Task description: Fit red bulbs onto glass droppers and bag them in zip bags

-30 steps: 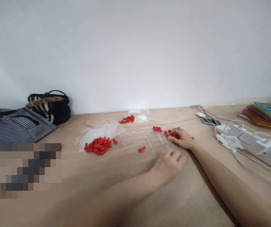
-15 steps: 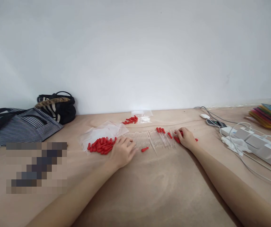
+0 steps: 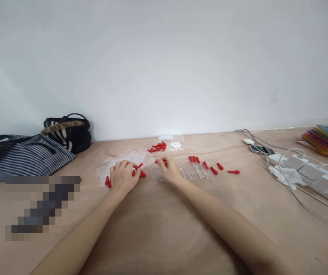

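Observation:
My left hand (image 3: 122,177) rests over a pile of red rubber dropper bulbs (image 3: 143,174), fingers bent and somewhat apart, covering much of the pile. Beneath it lies a clear plastic zip bag (image 3: 135,156). Slightly blurred, my right hand (image 3: 169,170) reaches across a row of thin glass dropper tubes (image 3: 194,170). Red bulbs (image 3: 161,162) show at its closed fingers; how many is hard to see. Several more bulbs (image 3: 214,170) lie singly at the row's upper edge and to its right.
Toward the wall are a small bag of glass tubes (image 3: 176,146) and a few red bulbs (image 3: 159,146). A striped bag (image 3: 32,156) and a black bag (image 3: 78,133) stand left. To the right are a charger strip (image 3: 309,168), cables and colourful booklets (image 3: 327,141).
My right hand has moved left from the bulbs at the right to above the tubes. My left hand has shifted left onto the pile. The bulb in front of the row no longer shows there.

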Demonstrator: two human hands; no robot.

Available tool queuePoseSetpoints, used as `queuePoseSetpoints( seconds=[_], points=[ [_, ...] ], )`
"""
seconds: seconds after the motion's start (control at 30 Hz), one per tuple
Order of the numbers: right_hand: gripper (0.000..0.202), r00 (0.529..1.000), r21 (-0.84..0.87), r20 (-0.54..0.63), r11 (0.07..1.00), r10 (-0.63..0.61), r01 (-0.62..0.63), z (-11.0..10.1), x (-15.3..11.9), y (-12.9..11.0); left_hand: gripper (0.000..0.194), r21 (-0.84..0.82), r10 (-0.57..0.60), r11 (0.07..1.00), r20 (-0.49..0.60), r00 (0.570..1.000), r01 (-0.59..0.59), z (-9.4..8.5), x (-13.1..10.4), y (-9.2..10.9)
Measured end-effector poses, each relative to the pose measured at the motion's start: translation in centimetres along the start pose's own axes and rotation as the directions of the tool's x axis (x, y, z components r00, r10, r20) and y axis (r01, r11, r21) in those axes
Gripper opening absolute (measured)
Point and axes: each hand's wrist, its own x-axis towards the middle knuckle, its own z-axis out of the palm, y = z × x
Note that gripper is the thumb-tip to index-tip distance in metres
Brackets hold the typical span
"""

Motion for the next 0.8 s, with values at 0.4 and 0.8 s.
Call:
queuePoseSetpoints(
  seconds=[0.4, 0.8],
  points=[
    [0.034, 0.997, -0.024, 0.075, 1.0, -0.018, 0.02, 3.5, 1.7, -2.7, 0.03, -0.045, -0.149, 0.988, -0.044, 0.988, 0.147, 0.4, -1.2, -1.8],
    [0.032, 0.987, -0.529, -0.068, 0.834, 0.145, -0.159, -19.5, -4.2, 11.1, 0.026, -0.196, 0.437, 0.878, -0.049, 0.898, -0.438, 1.3, -2.3, 2.3]
  ],
)
